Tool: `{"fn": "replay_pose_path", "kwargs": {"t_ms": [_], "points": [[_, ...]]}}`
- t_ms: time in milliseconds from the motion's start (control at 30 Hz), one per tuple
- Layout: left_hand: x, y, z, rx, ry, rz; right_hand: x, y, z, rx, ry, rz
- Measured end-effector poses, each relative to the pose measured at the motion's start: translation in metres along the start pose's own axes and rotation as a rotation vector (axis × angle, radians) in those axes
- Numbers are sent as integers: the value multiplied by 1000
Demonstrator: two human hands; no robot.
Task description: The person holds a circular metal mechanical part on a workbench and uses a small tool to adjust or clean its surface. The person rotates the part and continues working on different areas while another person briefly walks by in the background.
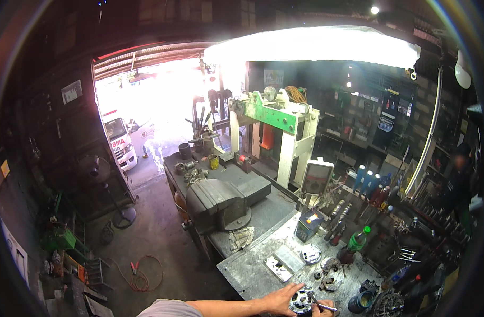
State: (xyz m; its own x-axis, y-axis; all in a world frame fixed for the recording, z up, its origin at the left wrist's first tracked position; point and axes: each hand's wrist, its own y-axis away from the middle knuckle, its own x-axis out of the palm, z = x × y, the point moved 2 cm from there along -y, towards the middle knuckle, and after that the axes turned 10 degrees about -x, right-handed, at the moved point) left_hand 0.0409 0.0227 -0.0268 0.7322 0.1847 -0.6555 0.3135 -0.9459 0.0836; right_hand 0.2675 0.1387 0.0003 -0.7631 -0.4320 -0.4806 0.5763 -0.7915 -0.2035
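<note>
My left hand [280, 299] grips a round silver metal housing [300, 302] with openings in its face, low on the metal workbench [242, 280]. My right hand [323, 309], at the housing's right, is closed on a slim dark tool [326, 308] that reaches to the housing; its far end is too small to make out. Behind my hands lie another silver housing [310, 254], loose dark metal parts [329, 283] and a shallow tray of small pieces [279, 268].
A big vise [210, 195] and battery [307, 227] stand behind; a green-capped bottle [358, 240], blue container [360, 301] and several tools sit at the right. A press frame [273, 113] rises behind. A person [456, 174] stands far right. Red cables [139, 276] lie on the floor.
</note>
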Motion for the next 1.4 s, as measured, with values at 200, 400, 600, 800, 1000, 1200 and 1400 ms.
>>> {"fn": "replay_pose_path", "kwargs": {"t_ms": [200, 400, 600, 800, 1000, 1200, 1400], "points": [[-10, -10, 2, 95, 13, 51, -2, 6, 4, -223, 89, -44], [-16, -18, 7, 60, 17, 164, -3, 8, 18, -482, 339, -9], [-20, -18, 2, 144, 0, 61, -6, 17, 14, -376, 268, 59], [-15, -22, 8, 70, -29, 166, -5, 22, 19, -186, 167, -57], [-13, -24, 12, 166, -39, 74, 11, 22, 12, -201, 285, -66], [-5, -31, 18, 149, 28, 147, 11, 26, 10, -229, 135, -93], [-7, -27, 17, 193, -4, 74, 11, 22, 6, -204, 268, -53]]}}
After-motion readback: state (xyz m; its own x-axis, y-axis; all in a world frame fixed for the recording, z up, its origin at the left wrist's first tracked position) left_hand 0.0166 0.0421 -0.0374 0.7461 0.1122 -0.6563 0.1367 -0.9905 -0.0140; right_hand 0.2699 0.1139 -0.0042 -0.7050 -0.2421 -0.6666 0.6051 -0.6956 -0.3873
